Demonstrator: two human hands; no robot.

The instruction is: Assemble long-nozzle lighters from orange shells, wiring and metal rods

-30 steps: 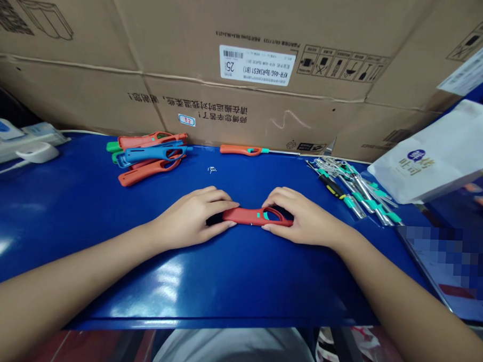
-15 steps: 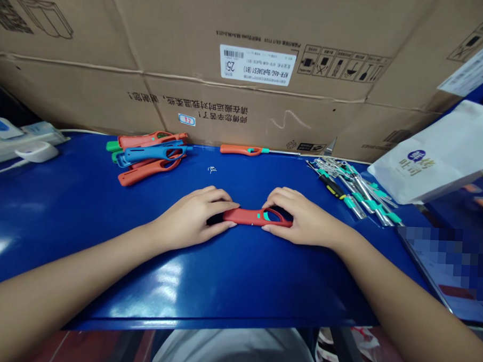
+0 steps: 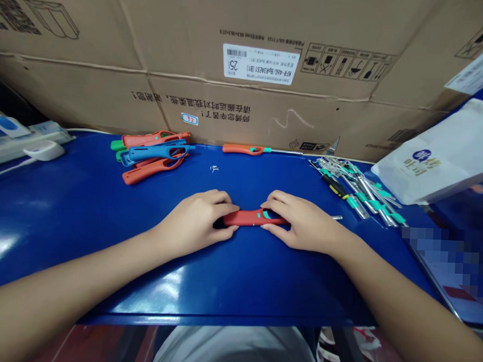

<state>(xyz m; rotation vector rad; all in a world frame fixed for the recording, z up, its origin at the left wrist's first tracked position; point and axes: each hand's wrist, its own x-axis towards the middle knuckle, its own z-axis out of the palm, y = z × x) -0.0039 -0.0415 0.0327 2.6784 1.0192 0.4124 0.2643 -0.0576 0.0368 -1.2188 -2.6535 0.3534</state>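
Note:
Between my two hands a red long-nosed lighter (image 3: 246, 218) with a green trigger lies level, low over the blue table. My left hand (image 3: 202, 216) grips its rounded butt end between thumb and fingers. Around the trigger loop, my right hand (image 3: 299, 221) holds the other end and hides part of it. A short piece of the metal tube (image 3: 336, 217) shows beyond the right hand. Both hands are closed on the lighter.
Orange, blue and green lighter handles (image 3: 158, 153) are piled at the back left. An orange lighter (image 3: 246, 149) lies along the large carton (image 3: 236, 111). Metal tubes with green parts (image 3: 369, 194) and a black-yellow screwdriver (image 3: 334, 186) lie right, near a white paper bag (image 3: 446, 158).
My right hand has shifted slightly along the lighter, covering more of the trigger loop. The metal tube's end now shows past that hand. The whole view has moved a little.

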